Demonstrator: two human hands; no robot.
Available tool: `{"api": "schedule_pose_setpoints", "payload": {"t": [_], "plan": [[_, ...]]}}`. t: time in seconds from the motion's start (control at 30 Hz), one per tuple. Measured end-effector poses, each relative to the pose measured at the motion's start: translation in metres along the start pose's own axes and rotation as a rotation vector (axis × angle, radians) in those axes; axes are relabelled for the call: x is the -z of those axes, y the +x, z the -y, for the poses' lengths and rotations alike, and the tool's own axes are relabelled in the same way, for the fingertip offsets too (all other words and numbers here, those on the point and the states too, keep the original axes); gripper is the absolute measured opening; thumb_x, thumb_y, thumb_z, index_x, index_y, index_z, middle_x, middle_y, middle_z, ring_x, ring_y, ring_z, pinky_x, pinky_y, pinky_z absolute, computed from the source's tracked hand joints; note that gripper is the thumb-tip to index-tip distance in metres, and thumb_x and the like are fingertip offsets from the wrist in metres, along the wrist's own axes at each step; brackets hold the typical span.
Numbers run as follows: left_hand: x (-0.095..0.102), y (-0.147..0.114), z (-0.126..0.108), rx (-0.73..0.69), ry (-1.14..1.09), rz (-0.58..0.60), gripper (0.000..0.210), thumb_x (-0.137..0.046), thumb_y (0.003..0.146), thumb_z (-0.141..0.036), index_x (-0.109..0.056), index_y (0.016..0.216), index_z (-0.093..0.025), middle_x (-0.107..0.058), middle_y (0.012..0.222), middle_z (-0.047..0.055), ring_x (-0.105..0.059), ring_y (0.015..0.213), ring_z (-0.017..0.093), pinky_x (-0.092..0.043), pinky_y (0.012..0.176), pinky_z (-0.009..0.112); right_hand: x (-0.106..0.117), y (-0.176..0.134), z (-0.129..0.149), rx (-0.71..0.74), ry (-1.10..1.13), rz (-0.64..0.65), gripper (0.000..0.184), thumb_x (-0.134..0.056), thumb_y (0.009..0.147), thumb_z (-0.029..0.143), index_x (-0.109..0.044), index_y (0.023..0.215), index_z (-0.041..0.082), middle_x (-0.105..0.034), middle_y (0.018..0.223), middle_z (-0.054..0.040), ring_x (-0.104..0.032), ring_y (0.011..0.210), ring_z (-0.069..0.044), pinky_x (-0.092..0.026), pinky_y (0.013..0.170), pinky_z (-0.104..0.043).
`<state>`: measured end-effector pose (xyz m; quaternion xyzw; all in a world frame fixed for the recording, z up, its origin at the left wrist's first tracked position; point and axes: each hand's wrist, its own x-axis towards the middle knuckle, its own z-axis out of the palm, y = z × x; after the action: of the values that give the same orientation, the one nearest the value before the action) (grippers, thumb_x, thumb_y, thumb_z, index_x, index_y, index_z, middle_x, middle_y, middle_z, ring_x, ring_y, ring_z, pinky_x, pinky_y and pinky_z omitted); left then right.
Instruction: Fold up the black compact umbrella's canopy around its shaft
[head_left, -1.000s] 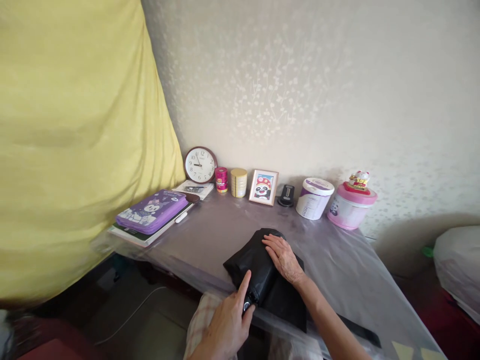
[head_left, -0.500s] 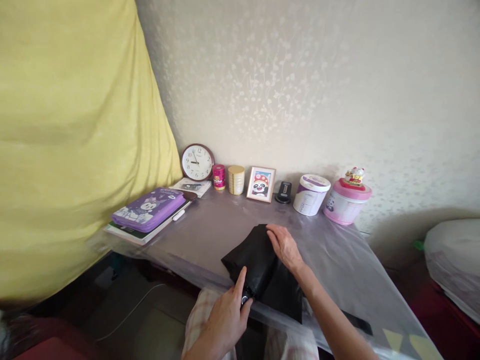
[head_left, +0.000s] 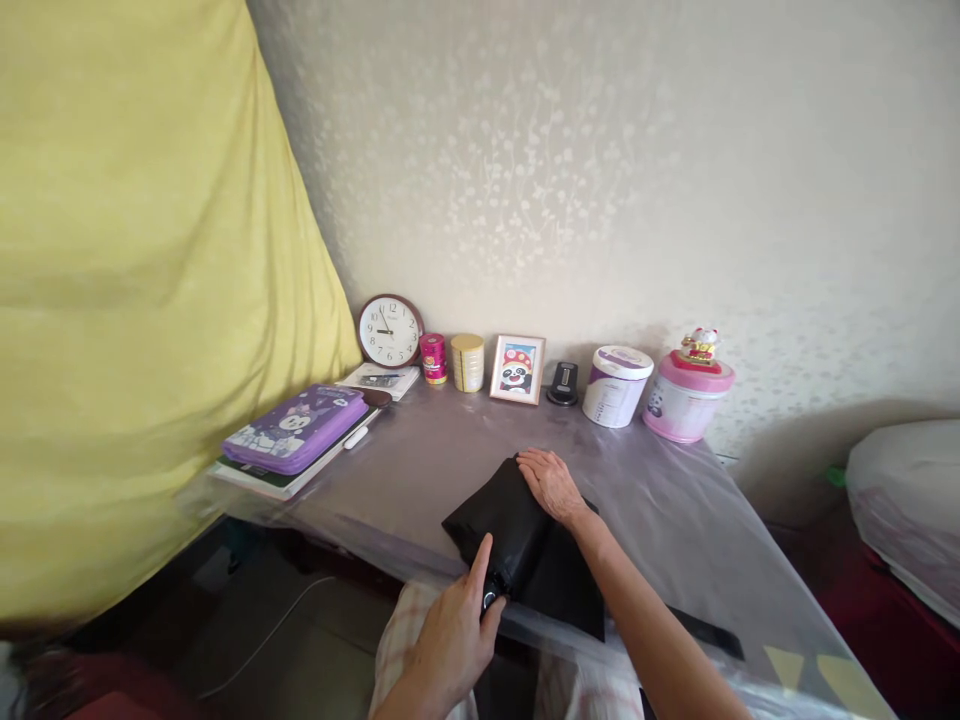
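A black folding umbrella (head_left: 501, 515) lies at the near edge of the table, its canopy cloth loose and spread in flaps. My left hand (head_left: 456, 632) is wrapped round its short handle, with the index finger stretched along the cloth and the thumb beside a round button. On the far part of the canopy rests my right hand (head_left: 553, 485), palm down, its fingers laid out flat over the fabric. Part of the cloth is hidden under the right hand and forearm.
A plastic sheet covers the table (head_left: 420, 450). Along the wall stand a clock (head_left: 390, 330), tins, a picture frame (head_left: 517, 369) and two tubs (head_left: 616, 388). A purple case (head_left: 296, 428) lies on books at left. Beside my right forearm is a flat black object (head_left: 709, 634).
My right hand has slid slightly left over the umbrella cloth, and its fingers lie flatter. My left hand keeps its hold on the handle. The view has shifted a little.
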<state>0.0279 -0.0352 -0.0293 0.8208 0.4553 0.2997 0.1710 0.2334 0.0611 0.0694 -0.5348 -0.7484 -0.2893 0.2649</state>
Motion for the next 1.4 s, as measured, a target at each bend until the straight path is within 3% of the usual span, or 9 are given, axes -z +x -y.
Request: {"api": "schedule_pose_setpoints", "payload": {"t": [0.13,0.23,0.53,0.63,0.73,0.87,0.97,1.13,1.4], "plan": [[-0.002,-0.001,0.001,0.002,0.004,-0.002,0.062,-0.035,0.089,-0.033,-0.01,0.145,-0.022,-0.062,0.114,0.007,-0.059,0.098,0.021,-0.038,0.08,0.026,0.006,-0.008,0.0,-0.105,-0.079,-0.183,0.031,-0.039,0.091,0.024,-0.06,0.112,0.016,-0.06,0.12,-0.0106,-0.049,0.117,-0.025,-0.031,0.101,-0.047],[-0.004,0.0,0.003,-0.003,-0.004,-0.001,0.062,-0.034,0.089,-0.034,-0.009,0.145,-0.021,-0.064,0.11,0.007,-0.06,0.096,0.02,-0.039,0.079,0.026,0.013,-0.026,0.01,-0.013,-0.017,-0.245,0.028,-0.04,0.091,0.023,-0.062,0.106,0.014,-0.061,0.116,-0.0115,-0.05,0.116,-0.023,-0.034,0.101,-0.044],[-0.005,0.002,0.005,-0.005,-0.023,-0.011,0.062,-0.034,0.088,-0.035,-0.011,0.144,-0.02,-0.062,0.115,0.007,-0.059,0.099,0.018,-0.039,0.081,0.023,0.017,-0.057,0.065,0.197,0.185,-0.037,0.028,-0.04,0.091,0.019,-0.062,0.108,0.019,-0.064,0.114,-0.007,-0.049,0.119,-0.02,-0.031,0.105,-0.046],[-0.006,0.002,0.005,-0.016,-0.031,-0.013,0.061,-0.033,0.089,-0.035,-0.012,0.144,-0.019,-0.063,0.114,0.006,-0.059,0.098,0.017,-0.039,0.082,0.022,0.025,-0.059,0.068,0.241,0.323,-0.001,0.026,-0.042,0.091,0.023,-0.063,0.106,0.021,-0.065,0.112,-0.0056,-0.052,0.115,-0.018,-0.033,0.105,-0.043],[-0.005,0.001,0.005,0.0,-0.005,-0.015,0.061,-0.033,0.089,-0.036,-0.01,0.144,-0.021,-0.063,0.112,0.006,-0.06,0.097,0.017,-0.04,0.079,0.023,0.035,-0.065,0.049,0.066,0.454,-0.107,0.027,-0.043,0.09,0.028,-0.063,0.106,0.021,-0.064,0.112,-0.0077,-0.055,0.11,-0.019,-0.04,0.099,-0.039],[-0.002,-0.001,0.003,0.031,0.025,-0.001,0.061,-0.033,0.09,-0.036,-0.009,0.144,-0.023,-0.066,0.103,0.005,-0.061,0.092,0.018,-0.041,0.074,0.023,0.045,-0.084,0.003,-0.463,0.538,-0.291,0.034,-0.043,0.085,0.04,-0.062,0.102,0.018,-0.068,0.099,-0.009,-0.064,0.089,-0.021,-0.049,0.084,-0.037],[-0.002,-0.001,0.004,0.035,0.024,0.001,0.06,-0.033,0.091,-0.036,-0.009,0.144,-0.023,-0.067,0.102,0.005,-0.062,0.091,0.018,-0.04,0.072,0.023,0.045,-0.103,-0.027,-0.691,0.497,-0.357,0.038,-0.044,0.079,0.042,-0.062,0.099,0.016,-0.068,0.099,-0.0109,-0.064,0.088,-0.023,-0.049,0.082,-0.038],[-0.005,0.001,0.006,0.018,0.02,-0.007,0.061,-0.032,0.091,-0.036,-0.008,0.144,-0.023,-0.064,0.111,0.006,-0.062,0.095,0.018,-0.04,0.075,0.022,0.036,-0.121,-0.047,-0.804,0.431,-0.303,0.035,-0.043,0.076,0.037,-0.062,0.098,0.017,-0.069,0.097,-0.0092,-0.063,0.091,-0.023,-0.047,0.083,-0.037],[-0.005,-0.001,0.0,0.016,0.042,-0.034,0.06,-0.033,0.09,-0.035,-0.011,0.144,-0.02,-0.065,0.107,0.007,-0.062,0.093,0.018,-0.04,0.076,0.023,0.036,-0.121,-0.038,-0.748,0.273,-0.179,0.035,-0.039,0.08,0.035,-0.06,0.105,0.022,-0.069,0.095,-0.0039,-0.062,0.091,-0.024,-0.045,0.081,-0.036]]}}
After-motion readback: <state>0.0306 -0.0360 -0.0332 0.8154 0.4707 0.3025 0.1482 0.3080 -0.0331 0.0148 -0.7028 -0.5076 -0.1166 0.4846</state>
